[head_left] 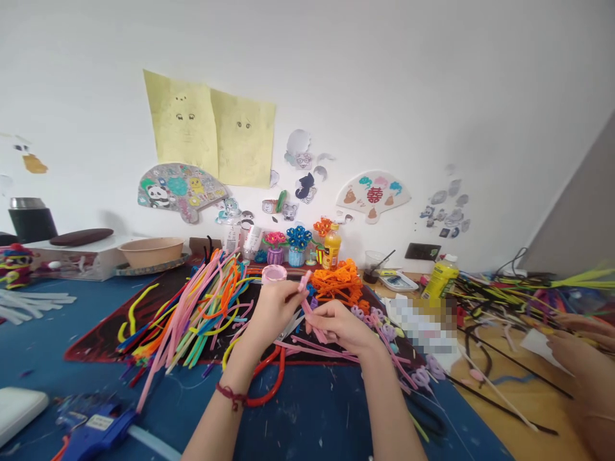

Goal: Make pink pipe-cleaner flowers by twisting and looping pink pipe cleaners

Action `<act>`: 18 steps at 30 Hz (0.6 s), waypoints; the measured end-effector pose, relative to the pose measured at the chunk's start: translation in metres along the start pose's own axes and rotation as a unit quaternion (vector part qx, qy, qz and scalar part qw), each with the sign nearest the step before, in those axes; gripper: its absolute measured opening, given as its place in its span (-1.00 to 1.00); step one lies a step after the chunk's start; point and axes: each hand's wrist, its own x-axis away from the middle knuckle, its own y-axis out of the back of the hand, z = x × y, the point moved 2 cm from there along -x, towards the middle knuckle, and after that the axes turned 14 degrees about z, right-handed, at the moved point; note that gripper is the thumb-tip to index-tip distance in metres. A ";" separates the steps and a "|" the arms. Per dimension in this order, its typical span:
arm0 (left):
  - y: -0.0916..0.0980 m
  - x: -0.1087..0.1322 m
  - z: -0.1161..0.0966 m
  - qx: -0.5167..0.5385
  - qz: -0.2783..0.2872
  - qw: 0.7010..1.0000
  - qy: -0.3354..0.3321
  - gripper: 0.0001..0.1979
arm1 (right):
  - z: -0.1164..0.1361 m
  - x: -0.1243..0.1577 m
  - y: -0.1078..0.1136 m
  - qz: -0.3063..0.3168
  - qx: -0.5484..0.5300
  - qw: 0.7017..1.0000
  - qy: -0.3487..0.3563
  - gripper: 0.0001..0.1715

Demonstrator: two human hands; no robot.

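My left hand pinches the upper end of a pink pipe cleaner piece over the dark mat. Lower on the same piece, my right hand has its fingers closed round it. Between the hands the pink piece runs on a slant. Scissors with red handles lie beneath my left wrist, their blades partly hidden. A pink and white roll stands just behind my left hand. More pink pipe cleaners lie under my hands.
A pile of coloured pipe cleaners spreads to the left, with a blue glue gun in front. Orange pieces and small flower pots stand behind. Another person's hands hold white paper at the right.
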 end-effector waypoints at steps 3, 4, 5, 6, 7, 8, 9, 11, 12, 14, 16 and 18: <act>-0.002 0.005 -0.011 -0.114 0.017 0.991 -0.064 -0.76 | -0.003 0.001 0.002 0.009 -0.071 0.997 0.005 -0.62; -0.003 0.007 -0.014 -0.185 0.023 0.978 -0.097 -0.76 | -0.005 0.001 0.003 0.011 -0.092 0.996 0.011 -0.66; -0.004 0.009 -0.018 -0.265 0.028 0.954 -0.134 -0.76 | -0.007 0.001 0.004 0.013 -0.108 0.994 0.015 -0.69; -0.005 0.010 -0.021 -0.343 0.030 0.923 -0.170 -0.75 | -0.008 0.001 0.005 0.015 -0.118 0.993 0.018 -0.72; -0.007 0.012 -0.023 -0.406 0.028 0.891 -0.203 -0.75 | -0.010 0.000 0.006 0.017 -0.123 0.992 0.019 -0.74; -0.008 0.012 -0.025 -0.445 0.023 0.865 -0.228 -0.76 | -0.011 0.000 0.007 0.018 -0.125 0.992 0.021 -0.76; -0.010 0.012 -0.026 -0.471 0.016 0.846 -0.249 -0.77 | -0.012 0.000 0.007 0.018 -0.128 0.991 0.022 -0.78; -0.013 0.011 -0.027 -0.496 0.000 0.823 -0.276 -0.79 | -0.013 -0.001 0.008 0.018 -0.134 0.991 0.024 -0.80; -0.015 0.011 -0.026 -0.500 -0.003 0.818 -0.284 -0.80 | -0.014 -0.001 0.009 0.017 -0.136 0.990 0.024 -0.81; -0.018 0.010 -0.026 -0.501 -0.001 0.815 -0.290 -0.80 | -0.015 0.000 0.010 0.014 -0.141 0.990 0.023 -0.80; -0.020 0.009 -0.025 -0.499 0.001 0.817 -0.288 -0.79 | -0.016 0.000 0.011 0.013 -0.146 0.989 0.025 -0.77; -0.020 0.010 -0.024 -0.498 0.001 0.819 -0.285 -0.79 | -0.016 0.001 0.012 0.014 -0.152 0.988 0.029 -0.76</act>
